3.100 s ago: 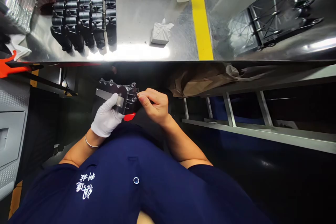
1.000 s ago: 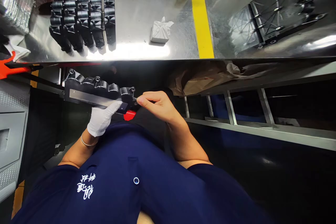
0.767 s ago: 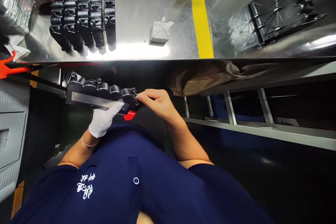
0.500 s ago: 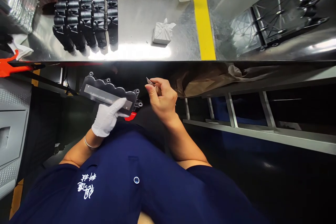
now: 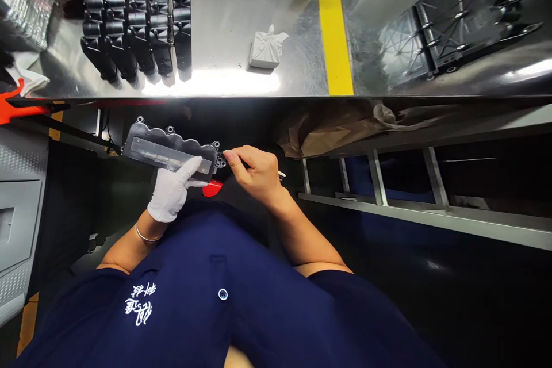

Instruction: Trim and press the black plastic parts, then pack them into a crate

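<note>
A black moulded cover (image 5: pixel 181 141) with a wavy edge and small bolt eyelets is in my left hand (image 5: pixel 172 187), which wears a white glove. The thumb lies over the clear-grey strip (image 5: pixel 149 152) fixed along its face; the other fingers are hidden underneath. My bare right hand (image 5: pixel 257 172) pinches a slim knife-like tool, its pale rear end (image 5: pixel 282 175) sticking out behind the palm. The tool's thin tip (image 5: pixel 221 152) is at the eyelets on the cover's right end; whether it touches cannot be made out.
Ahead is a steel bench (image 5: pixel 224 6) bearing a row of black moulded parts (image 5: pixel 138 26), a small white wrapped block (image 5: pixel 266 49) and yellow tape (image 5: pixel 335 40). A larger black ribbed part (image 5: pixel 461 17) lies right. A metal rack (image 5: pixel 414 218) stands below; a red-orange handle (image 5: pixel 26 108) juts in left.
My right hand has moved left and down, bringing the tool from beside the cover to its right-end eyelets. The cover has shifted slightly left in my left hand.
</note>
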The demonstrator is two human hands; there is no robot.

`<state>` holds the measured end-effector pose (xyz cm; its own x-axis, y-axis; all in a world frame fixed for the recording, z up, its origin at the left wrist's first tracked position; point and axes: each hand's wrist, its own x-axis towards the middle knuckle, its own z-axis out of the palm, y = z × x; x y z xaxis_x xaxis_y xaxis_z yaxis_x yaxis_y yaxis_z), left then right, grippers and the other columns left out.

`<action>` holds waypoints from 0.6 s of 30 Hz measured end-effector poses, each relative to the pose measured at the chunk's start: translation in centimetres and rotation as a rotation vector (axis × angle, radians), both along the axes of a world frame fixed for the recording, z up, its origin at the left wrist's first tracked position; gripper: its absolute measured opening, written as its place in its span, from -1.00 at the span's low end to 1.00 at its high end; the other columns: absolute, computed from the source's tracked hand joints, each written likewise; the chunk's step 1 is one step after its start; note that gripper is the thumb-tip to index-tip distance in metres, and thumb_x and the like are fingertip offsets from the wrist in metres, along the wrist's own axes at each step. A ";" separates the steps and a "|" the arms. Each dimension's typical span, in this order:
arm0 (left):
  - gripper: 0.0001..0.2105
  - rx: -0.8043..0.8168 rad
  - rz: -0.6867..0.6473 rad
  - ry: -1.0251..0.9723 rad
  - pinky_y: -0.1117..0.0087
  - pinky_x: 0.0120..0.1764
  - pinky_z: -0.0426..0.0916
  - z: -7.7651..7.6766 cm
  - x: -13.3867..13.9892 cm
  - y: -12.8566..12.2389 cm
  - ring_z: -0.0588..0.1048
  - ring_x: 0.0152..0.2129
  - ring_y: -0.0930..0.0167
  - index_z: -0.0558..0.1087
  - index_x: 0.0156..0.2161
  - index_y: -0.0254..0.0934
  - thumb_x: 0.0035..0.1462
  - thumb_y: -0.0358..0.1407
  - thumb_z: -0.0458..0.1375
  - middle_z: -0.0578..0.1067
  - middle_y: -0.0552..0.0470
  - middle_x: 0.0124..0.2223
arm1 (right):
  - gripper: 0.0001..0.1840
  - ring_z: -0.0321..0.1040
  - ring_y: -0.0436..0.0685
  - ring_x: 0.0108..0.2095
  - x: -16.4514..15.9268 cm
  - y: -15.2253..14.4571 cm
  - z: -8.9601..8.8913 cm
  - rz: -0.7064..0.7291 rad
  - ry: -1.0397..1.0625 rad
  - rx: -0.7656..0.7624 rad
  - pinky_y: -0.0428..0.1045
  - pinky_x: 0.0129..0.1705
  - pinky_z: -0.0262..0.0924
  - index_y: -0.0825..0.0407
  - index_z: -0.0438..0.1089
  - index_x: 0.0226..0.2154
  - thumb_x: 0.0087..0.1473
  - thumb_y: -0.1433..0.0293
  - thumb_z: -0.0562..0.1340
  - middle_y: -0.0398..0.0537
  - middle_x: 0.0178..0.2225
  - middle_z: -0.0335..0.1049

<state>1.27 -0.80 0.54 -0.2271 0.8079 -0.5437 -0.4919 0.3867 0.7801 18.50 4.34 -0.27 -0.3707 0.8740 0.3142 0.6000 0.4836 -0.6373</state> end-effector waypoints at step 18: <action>-0.65 0.018 -0.008 0.035 0.40 -0.46 0.56 0.1 0.2 -0.1 0.59 -0.30 0.28 0.54 -0.23 -0.31 -0.16 -0.21 0.40 0.57 -0.03 -0.17 | -0.62 0.36 0.00 -0.55 -0.2 -0.2 -0.1 -0.009 0.034 0.059 -0.08 -0.47 0.16 0.07 0.46 -0.50 0.25 0.27 0.12 -0.05 -0.55 0.47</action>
